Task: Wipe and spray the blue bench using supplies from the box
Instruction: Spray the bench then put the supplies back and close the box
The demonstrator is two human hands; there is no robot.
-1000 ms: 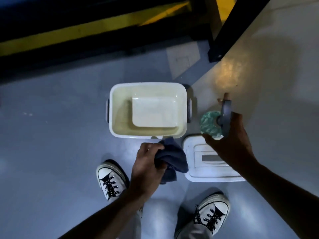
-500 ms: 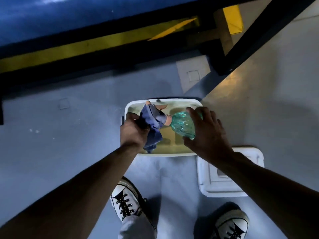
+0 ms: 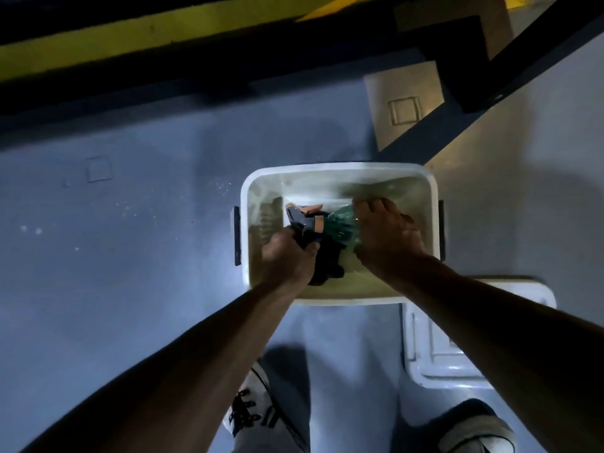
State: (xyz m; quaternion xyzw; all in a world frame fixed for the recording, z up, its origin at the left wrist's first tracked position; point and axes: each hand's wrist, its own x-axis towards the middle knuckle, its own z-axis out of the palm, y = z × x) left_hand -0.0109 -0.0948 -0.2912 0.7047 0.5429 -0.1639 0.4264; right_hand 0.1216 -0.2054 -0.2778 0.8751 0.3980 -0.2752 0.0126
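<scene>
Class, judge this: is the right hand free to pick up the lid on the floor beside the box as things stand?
Probably not yet. The right hand is closed on the green bottle inside the box. The lid lies close, under that forearm, with nothing on it, so letting go of the bottle would free the way.

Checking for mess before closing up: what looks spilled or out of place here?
Pale specks dot the floor left of the box, like dried droplets. The lid lies off, beside it.

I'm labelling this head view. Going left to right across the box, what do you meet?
Box handle → left hand → cloth → spray bottle → right hand → box's right rim.
</scene>
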